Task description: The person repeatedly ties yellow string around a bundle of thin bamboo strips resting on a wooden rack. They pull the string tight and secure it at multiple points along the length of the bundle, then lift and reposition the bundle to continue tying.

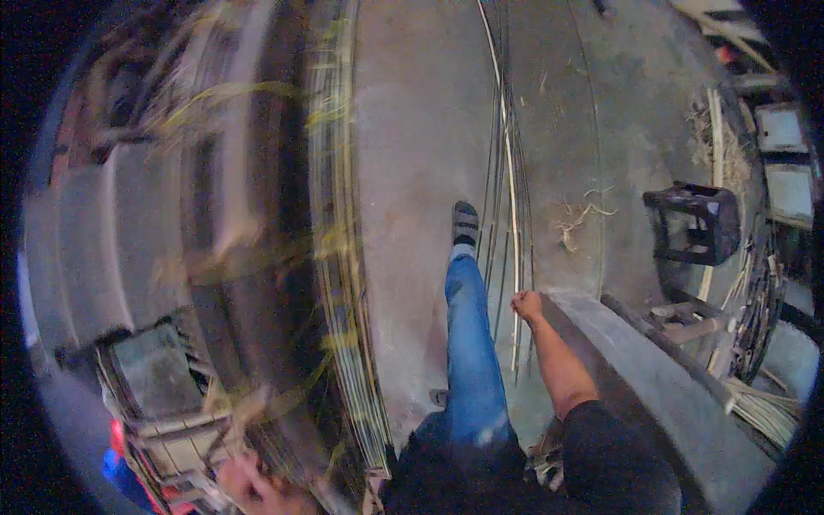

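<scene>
My right hand (527, 305) hangs in front of my right side with its fingers curled closed. In the view it overlaps the edge of a pale thin rod (512, 189), which appears to lie on the floor, and I see nothing gripped in the fingers. Several darker thin rods (492, 189) run alongside the pale one. My left hand cannot be made out. To my left, a long bundle of thin yellowish strips (348, 343) stretches from beside my body toward the far edge. A blurred pinkish shape (257, 487) shows at lower left; its kind is unclear.
A grey flat-topped ledge (627, 343) runs along my right. Beyond it stand a dark open-sided crate (695, 223) and stacked sticks (764, 412). Root-like scraps (571, 227) lie on the concrete floor (412, 129). Blurred long stacks (249, 172) line the left.
</scene>
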A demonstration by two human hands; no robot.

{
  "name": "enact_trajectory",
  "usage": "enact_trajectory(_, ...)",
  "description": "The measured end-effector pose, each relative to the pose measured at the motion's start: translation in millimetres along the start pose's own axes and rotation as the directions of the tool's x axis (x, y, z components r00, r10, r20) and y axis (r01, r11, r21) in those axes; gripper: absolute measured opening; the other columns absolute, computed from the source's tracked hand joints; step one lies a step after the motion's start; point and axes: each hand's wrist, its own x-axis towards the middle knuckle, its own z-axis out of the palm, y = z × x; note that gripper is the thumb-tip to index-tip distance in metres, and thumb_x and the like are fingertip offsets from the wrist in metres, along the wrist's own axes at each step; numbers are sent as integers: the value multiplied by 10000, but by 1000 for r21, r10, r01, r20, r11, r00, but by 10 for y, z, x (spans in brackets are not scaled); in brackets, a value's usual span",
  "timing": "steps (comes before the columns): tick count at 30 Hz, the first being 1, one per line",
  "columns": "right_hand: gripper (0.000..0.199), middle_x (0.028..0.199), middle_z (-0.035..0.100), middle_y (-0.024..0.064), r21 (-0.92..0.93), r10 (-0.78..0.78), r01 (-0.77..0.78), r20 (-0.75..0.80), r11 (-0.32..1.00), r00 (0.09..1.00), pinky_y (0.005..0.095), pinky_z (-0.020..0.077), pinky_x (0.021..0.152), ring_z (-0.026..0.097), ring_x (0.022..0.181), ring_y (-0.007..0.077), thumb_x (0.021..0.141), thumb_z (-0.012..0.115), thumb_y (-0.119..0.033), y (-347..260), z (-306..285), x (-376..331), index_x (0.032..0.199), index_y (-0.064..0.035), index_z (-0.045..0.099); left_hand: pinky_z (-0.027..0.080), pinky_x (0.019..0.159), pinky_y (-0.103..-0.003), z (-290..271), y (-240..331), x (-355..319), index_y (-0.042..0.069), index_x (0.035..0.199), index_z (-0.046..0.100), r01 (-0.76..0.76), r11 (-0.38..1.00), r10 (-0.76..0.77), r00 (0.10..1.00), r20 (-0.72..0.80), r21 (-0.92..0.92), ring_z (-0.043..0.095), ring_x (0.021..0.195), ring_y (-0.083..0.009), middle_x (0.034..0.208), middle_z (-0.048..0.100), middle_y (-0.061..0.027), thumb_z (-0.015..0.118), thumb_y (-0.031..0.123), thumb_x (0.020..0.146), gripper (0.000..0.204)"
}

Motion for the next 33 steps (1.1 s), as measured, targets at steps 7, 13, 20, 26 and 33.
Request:
enact_trajectory(7, 348, 606, 652, 69, -16, -109, 108, -158, 994, 981, 343, 509, 591, 647, 577, 205, 820, 570, -376, -281, 398, 3555, 729, -66, 700, 337, 1009, -402, 2007, 1672, 1386, 61, 1189, 573, -383, 788, 58, 825, 562, 481, 374, 1262, -273, 1369, 419, -98, 463, 356, 932, 407)
enact_trajectory(13, 322, 879, 668, 179, -372, 68, -106, -114, 922, 991, 451, 513, 711, 646, 821, 363, 766, 648, -341, -193, 339, 5126, 891, -44, 658, 338, 1006, -403, 3224, 1849, 1965, 55, 1181, 578, -485, 742, 75, 746, 662, 463, 386, 1258, -277, 1369, 428, -97, 457, 360, 935, 410)
enact_trajectory(20, 233, 703, 546, 106, 382, 53, 55, -267, 922, 962, 348, 443, 605, 557, 653, 211, 930, 504, -243, -390, 731, 2401, 900, -12, 514, 339, 1003, -403, 2600, 2084, 1959, 49, 1173, 584, -553, 690, 195, 764, 615, 468, 399, 1254, -281, 1368, 437, -96, 451, 363, 939, 414)
enact_trajectory(26, 293, 764, 559, 76, 404, 124, 65, -424, 913, 897, 309, 437, 612, 527, 663, 148, 944, 464, -201, -1748, -1002, 252, 1132, 17, 522, 320, 1011, -479, 1626, 1414, 1340, 54, 1051, 603, -282, 865, 216, 956, 201, 414, 403, 1226, -371, 1389, 349, -195, 531, 444, 874, 434)
enact_trajectory(33, 185, 707, 525, -11, 311, -314, 797, -798, 517, 515, 238, 391, 543, 469, 607, 73, 921, 487, -174, -3530, -2482, -1561, 980, -24, 577, 311, 1043, -418, 1973, 371, -829, 19, 1228, 478, 132, 729, 278, 839, 467, -671, 406, 1224, -347, 1288, 466, -195, 554, 310, 870, 468)
